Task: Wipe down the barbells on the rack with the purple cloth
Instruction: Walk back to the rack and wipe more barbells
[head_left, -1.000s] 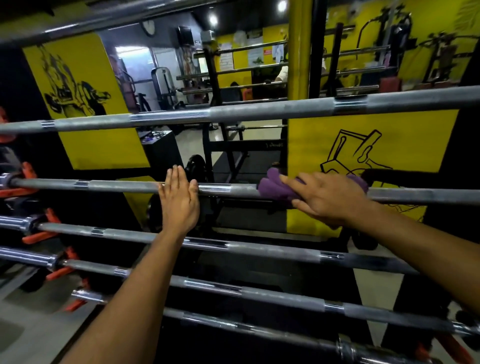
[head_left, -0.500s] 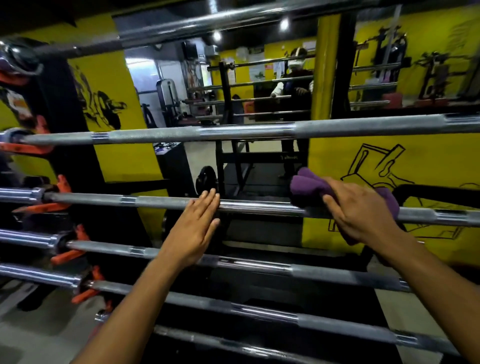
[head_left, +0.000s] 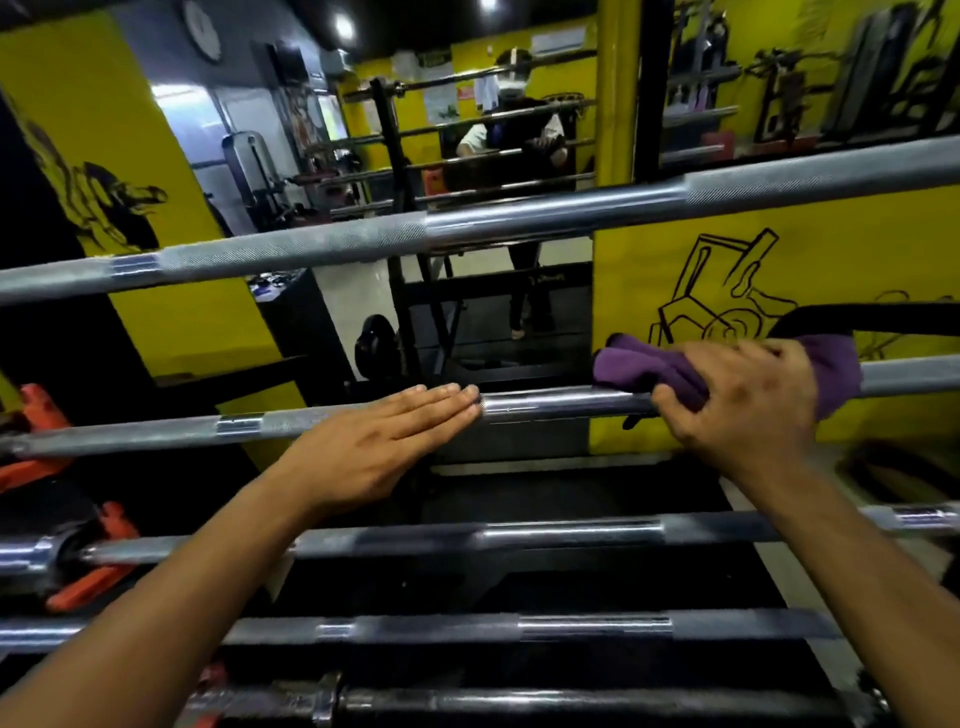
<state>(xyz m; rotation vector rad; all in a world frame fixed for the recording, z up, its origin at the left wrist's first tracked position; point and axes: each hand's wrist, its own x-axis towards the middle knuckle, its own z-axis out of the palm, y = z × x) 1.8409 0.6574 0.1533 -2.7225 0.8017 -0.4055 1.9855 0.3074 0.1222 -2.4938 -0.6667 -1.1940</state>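
Several steel barbells lie level across a rack in front of me. On the second bar from the top (head_left: 550, 404) my right hand (head_left: 743, 405) grips the purple cloth (head_left: 644, 366), which is wrapped over the bar; cloth sticks out on both sides of the hand. My left hand (head_left: 384, 447) rests flat on the same bar, fingers straight and together, pointing right, its fingertips a short gap from the cloth. The top bar (head_left: 519, 221) runs above both hands, and a lower bar (head_left: 519, 535) passes under my forearms.
Orange rack hooks (head_left: 36, 447) hold the bar ends at the left. Two more bars (head_left: 467, 629) sit lower down. Behind the rack is a yellow wall with black drawings (head_left: 727, 280) and a mirror showing a person and gym machines.
My right hand has slid the cloth to the right along the bar. My left hand has turned from fingers-up to lying flat along the bar. The camera has come closer.
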